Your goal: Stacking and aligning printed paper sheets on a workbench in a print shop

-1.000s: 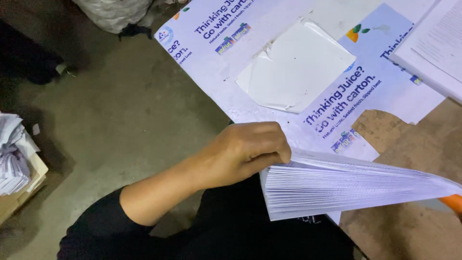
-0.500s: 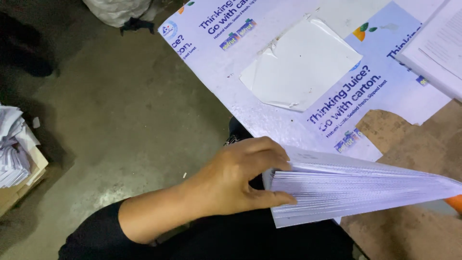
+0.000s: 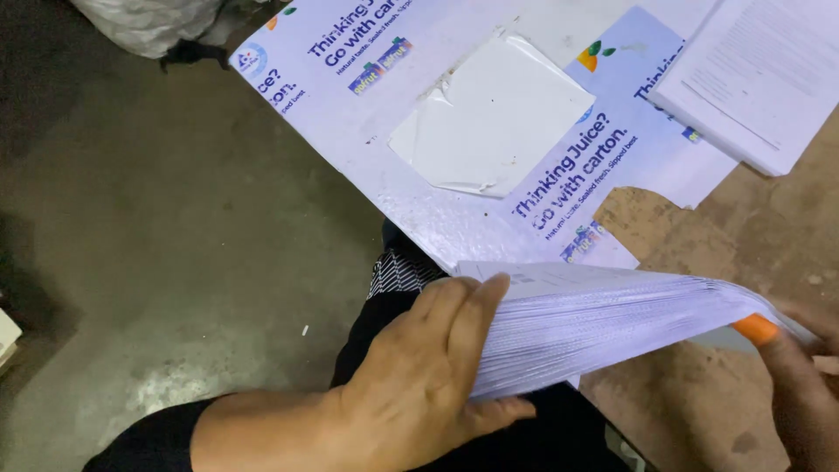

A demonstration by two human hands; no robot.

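My left hand grips the near end of a thick stack of white printed sheets, thumb under it and fingers over the top. The stack fans out toward the right and hangs just above the table edge. My right hand is at the stack's far end in the lower right corner, with an orange rubber finger cap pressed against the sheet edges.
A large printed poster covers the brown table, with a blank white sheet stuck on it. Another pile of printed pages lies at the top right. Bare concrete floor spreads to the left, with a white sack at the top.
My left hand has shifted its hold on the stack's near end, and its fingers now lie flatter over the top. My right hand with the orange cap has come into view.
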